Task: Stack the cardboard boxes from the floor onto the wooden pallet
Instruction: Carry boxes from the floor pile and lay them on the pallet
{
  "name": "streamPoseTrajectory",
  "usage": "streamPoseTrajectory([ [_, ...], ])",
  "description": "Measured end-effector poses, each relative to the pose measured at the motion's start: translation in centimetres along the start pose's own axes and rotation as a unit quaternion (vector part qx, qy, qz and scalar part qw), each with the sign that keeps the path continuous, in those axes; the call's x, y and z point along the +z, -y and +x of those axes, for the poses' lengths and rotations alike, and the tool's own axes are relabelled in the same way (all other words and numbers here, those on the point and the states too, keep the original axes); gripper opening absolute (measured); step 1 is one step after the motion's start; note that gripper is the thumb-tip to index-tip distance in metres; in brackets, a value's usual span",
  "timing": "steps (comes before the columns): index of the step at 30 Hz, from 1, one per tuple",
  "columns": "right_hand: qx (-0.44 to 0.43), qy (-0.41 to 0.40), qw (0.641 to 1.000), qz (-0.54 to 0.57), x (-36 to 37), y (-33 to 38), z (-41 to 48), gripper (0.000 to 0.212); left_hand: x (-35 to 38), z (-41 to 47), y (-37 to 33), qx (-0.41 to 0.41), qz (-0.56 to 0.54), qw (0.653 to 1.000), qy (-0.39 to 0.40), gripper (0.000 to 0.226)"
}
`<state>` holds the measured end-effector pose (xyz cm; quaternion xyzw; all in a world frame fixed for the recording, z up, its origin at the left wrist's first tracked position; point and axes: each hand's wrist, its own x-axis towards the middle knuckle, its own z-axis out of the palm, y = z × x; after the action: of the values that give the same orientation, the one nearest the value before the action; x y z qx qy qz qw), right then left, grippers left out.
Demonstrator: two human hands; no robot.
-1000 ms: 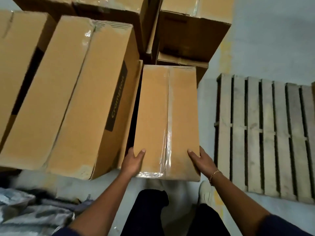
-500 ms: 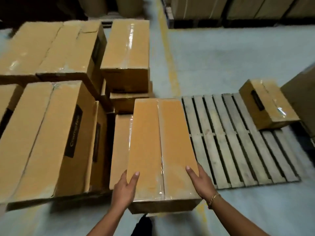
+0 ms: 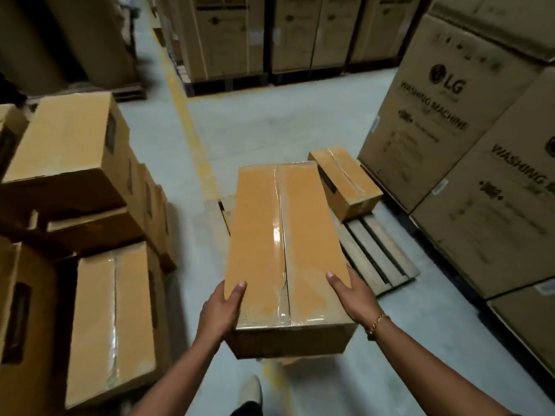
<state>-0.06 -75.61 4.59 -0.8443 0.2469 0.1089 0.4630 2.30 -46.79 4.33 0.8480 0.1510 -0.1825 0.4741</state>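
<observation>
I hold a long taped cardboard box [image 3: 285,235] in the air in front of me, its length pointing away. My left hand [image 3: 220,310] grips its near left corner and my right hand [image 3: 353,295] its near right corner, thumbs on top. The wooden pallet [image 3: 378,253] lies on the floor beyond and to the right, mostly hidden behind the held box. A smaller taped box [image 3: 345,181] sits on the pallet's far right part.
Several cardboard boxes [image 3: 114,319] stand piled on the floor at my left. Tall washing machine cartons [image 3: 468,163] wall off the right side. More large cartons [image 3: 264,34] stand at the back. A yellow floor line [image 3: 192,136] runs ahead. My shoe [image 3: 249,391] shows below.
I have lifted the box off the floor pile and turned right with it. The pallet now lies straight ahead behind the box, and the piled boxes have shifted to my left.
</observation>
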Motion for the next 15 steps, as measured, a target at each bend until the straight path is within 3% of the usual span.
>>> streamPoseTrajectory([
  [2, 0.012, -0.011, 1.0, 0.0, -2.6, -0.8, 1.4, 0.076, 2.2, 1.2, -1.8, 0.006, 0.017, 1.0, 0.009, 0.072],
  [7, 0.015, -0.021, 1.0, -0.001, -7.6, -1.7, 6.9, 0.071, 7.1, 5.9, -6.0, 0.017, 0.034, 0.999, 0.021, 0.102],
  [11, 0.013, -0.024, 1.0, -0.003, -11.0, -1.2, 11.5, 0.061, 9.8, 8.9, -10.3, 0.026, 0.029, 0.999, 0.032, 0.075],
  [15, 0.004, -0.017, 1.0, 0.002, -14.5, -0.8, 16.0, 0.057, 12.4, 11.4, -14.5, 0.025, 0.021, 0.999, 0.023, 0.07],
])
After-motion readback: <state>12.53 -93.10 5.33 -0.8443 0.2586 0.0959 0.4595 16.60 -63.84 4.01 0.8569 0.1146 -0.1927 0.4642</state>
